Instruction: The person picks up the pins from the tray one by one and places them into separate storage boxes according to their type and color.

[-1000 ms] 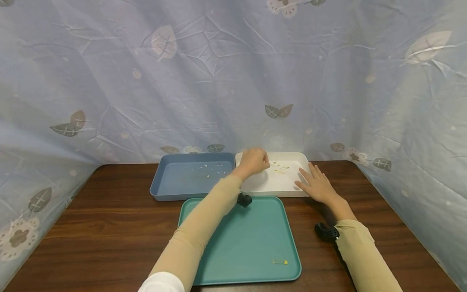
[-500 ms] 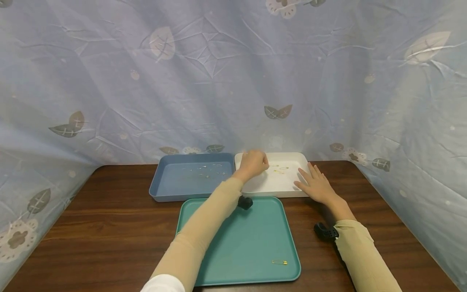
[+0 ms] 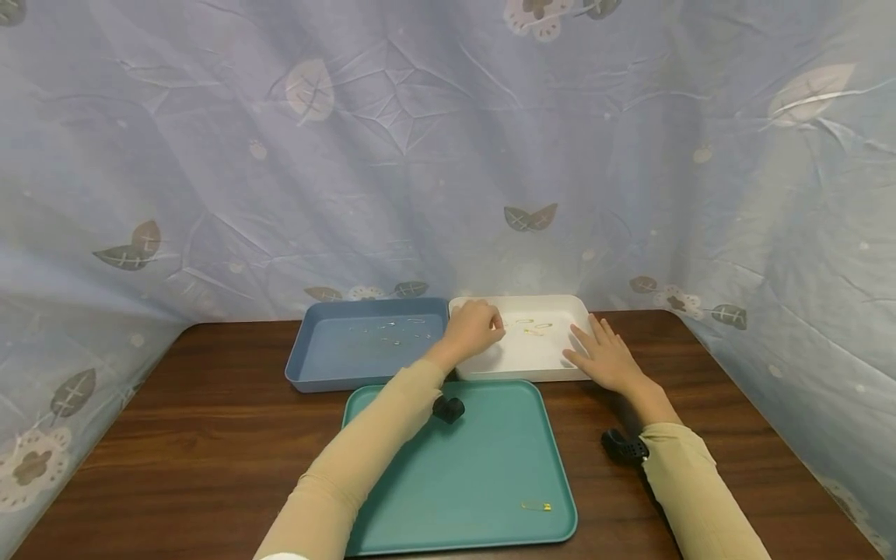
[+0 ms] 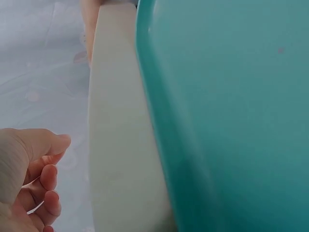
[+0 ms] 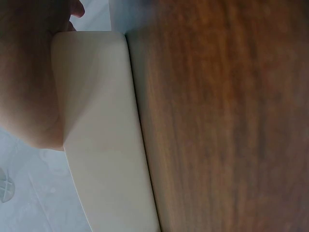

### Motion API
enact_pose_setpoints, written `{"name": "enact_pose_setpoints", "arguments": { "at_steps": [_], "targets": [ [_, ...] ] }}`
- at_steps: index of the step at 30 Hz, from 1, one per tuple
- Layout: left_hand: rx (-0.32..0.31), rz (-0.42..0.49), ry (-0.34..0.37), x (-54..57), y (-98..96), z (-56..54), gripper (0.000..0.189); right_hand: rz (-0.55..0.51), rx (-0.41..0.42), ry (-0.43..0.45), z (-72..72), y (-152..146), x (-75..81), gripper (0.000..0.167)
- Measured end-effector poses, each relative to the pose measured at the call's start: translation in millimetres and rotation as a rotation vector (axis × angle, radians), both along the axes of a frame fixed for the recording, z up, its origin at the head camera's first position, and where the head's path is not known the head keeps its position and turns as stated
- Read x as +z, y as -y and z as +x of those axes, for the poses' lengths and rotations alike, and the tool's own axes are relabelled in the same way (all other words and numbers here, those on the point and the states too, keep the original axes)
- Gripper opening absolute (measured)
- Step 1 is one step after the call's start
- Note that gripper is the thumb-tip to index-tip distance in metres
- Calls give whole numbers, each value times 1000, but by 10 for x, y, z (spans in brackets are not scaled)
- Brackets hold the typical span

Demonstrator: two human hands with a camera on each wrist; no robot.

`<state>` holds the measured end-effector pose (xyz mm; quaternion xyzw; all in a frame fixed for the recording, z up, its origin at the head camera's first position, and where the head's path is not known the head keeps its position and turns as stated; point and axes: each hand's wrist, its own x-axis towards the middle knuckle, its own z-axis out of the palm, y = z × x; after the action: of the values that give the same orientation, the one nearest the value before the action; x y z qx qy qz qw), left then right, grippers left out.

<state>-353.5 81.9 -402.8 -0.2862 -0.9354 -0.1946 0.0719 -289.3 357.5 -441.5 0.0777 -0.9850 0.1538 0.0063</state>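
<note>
My left hand (image 3: pixel 470 330) is over the left part of the white tray (image 3: pixel 539 367), its fingers curled. The left wrist view shows the thumb lying along the curled fingers of the left hand (image 4: pixel 34 174); I cannot tell whether a small pin is between them. Several gold safety pins (image 3: pixel 533 333) lie in the white tray, right of those fingertips. My right hand (image 3: pixel 607 358) rests on the tray's right rim with fingers spread. Seen from the right wrist, the right hand (image 5: pixel 31 82) overlaps the white tray's wall (image 5: pixel 106 140).
A blue tray (image 3: pixel 332 384) with several small silver pins (image 3: pixel 397 342) stands left of the white tray. In front, a green tray (image 3: pixel 476 467) holds one gold safety pin (image 3: pixel 537 506) near its front right corner. A patterned cloth (image 3: pixel 448 155) hangs behind the brown table (image 3: pixel 175 467).
My left hand stays near the gold safety pins at first, then shifts a little to the left, away from them. The right hand keeps its place on the white tray's rim.
</note>
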Motion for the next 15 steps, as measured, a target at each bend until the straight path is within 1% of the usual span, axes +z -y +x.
{"name": "enact_pose_setpoints", "arguments": {
  "at_steps": [3,10,15],
  "targets": [
    [-19,12,-7,11,54,77,11,9,0,-3,-1,2,3,70],
    [-57,8,-23,-2,180,285,10,-1,2,0,17,8,11,70],
    [-81,34,-27,1,261,427,9,-2,2,-6,12,11,-9,70]
  ]
}}
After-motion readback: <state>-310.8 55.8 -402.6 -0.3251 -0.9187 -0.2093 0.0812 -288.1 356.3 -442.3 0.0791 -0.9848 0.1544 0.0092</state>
